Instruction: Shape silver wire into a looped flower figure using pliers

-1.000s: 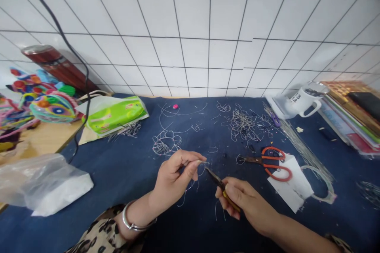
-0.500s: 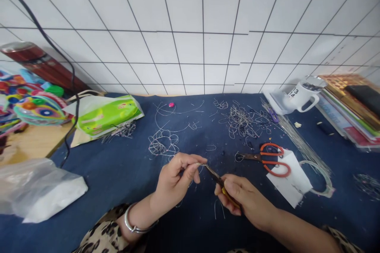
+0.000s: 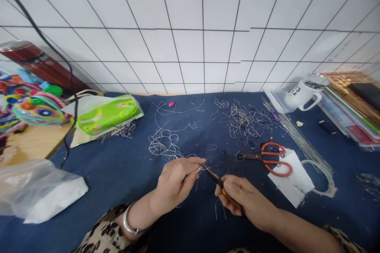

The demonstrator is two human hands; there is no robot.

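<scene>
The left hand (image 3: pixel 177 177) pinches a wire (image 3: pixel 202 168), seemingly unfinished, the right hand (image 3: pixel 242 193) grips pliers (image 3: pixel 219 182), and loops (image 3: pixel 242 121) look done, straight wires (image 3: pixel 300 138) unworked.

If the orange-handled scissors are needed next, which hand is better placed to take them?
Probably the right hand: the scissors lie on its side, nearer to it than to the left hand. But it grips the pliers, so it should put them down first.

1 head-worn camera looks forward and down, from near above the hands (image 3: pixel 177 180) (image 3: pixel 242 195), toward the tiled wall (image 3: pixel 219 46).
</scene>
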